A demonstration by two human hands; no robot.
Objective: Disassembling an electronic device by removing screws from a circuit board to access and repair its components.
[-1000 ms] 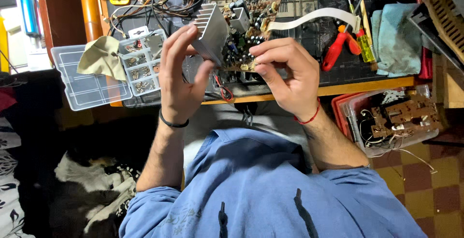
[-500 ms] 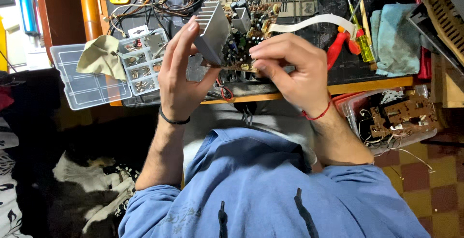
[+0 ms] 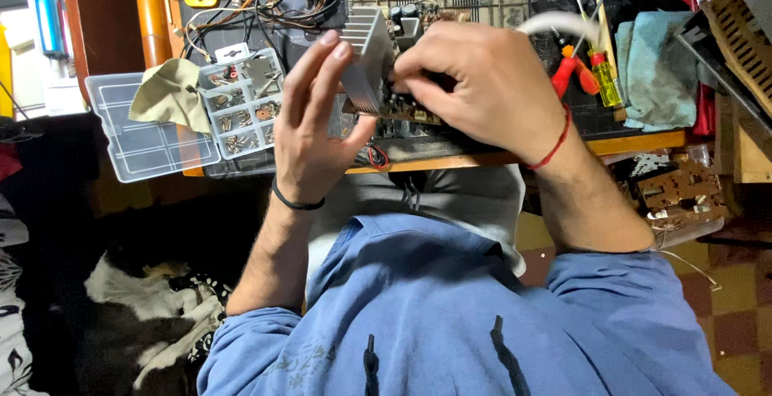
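Cluttered counter [image 3: 635, 140] behind: above its edge, left hand [image 3: 310, 127] and right hand [image 3: 482, 82] both grasp a brown circuit board [image 3: 398, 108] bearing a ribbed grey heatsink [image 3: 366, 58]; fingers hide its right half.

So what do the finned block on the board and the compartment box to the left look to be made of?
The finned block looks like bare metal, probably aluminium: dull silver-grey with thin parallel ribs. The left hand steadies it. The compartment box looks like clear hard plastic: its dividers and the small parts inside show through its walls.
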